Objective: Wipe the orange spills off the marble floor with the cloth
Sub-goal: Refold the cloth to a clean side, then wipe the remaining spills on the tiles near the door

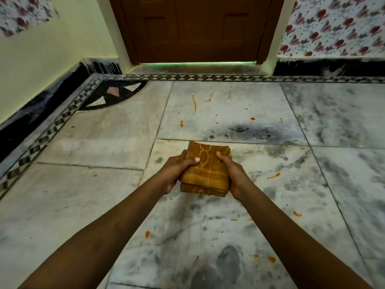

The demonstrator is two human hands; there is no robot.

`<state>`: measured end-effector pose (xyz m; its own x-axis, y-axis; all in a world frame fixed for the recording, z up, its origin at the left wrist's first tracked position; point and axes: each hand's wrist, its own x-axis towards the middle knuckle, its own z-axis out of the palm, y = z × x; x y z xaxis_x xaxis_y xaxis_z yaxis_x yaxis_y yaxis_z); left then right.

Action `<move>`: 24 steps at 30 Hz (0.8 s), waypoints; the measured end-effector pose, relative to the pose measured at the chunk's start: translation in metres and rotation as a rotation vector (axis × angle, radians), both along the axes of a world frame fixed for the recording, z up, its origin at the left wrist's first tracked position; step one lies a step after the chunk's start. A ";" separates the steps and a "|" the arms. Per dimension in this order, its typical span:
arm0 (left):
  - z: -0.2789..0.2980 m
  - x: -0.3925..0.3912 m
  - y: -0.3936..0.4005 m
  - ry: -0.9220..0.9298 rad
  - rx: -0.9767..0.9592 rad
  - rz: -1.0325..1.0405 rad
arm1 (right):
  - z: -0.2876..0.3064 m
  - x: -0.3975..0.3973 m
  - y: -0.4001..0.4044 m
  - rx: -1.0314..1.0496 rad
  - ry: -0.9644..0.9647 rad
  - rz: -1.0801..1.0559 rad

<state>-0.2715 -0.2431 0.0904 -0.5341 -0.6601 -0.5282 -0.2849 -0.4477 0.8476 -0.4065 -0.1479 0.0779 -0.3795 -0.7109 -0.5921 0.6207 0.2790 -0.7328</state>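
Head view: we hold the folded cloth (205, 170) up in both hands, above the marble floor (104, 130) and not touching it as far as we can judge. Left hand (177, 171) grips the cloth's left side, thumb on top; right hand (230, 174) grips the right side the same way. The cloth is a neat folded stack, mustard-brown with a paler pattern; we cannot tell whether any of that colour is picked-up spill.

Progress, as we judge it: wiping not yet visibly begun. Orange spills (194, 103) lie in streaks and drops toward the door (195, 28) edge of the floor, with more drops nearer us: one at lower left of centre (147, 234), some to the right (297, 214) and lower right (271, 259). No wiped or smeared patch shows. All spots left to do.
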 end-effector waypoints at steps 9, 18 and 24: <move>-0.007 -0.011 -0.060 -0.007 -0.449 0.057 | -0.028 -0.023 -0.029 0.061 0.290 -0.056; -0.020 -0.067 -0.174 -0.683 -1.275 -0.004 | -0.080 -0.083 -0.100 0.249 1.124 0.040; -0.065 -0.085 -0.211 -0.748 -1.361 -0.198 | -0.122 -0.129 -0.146 0.431 1.546 0.323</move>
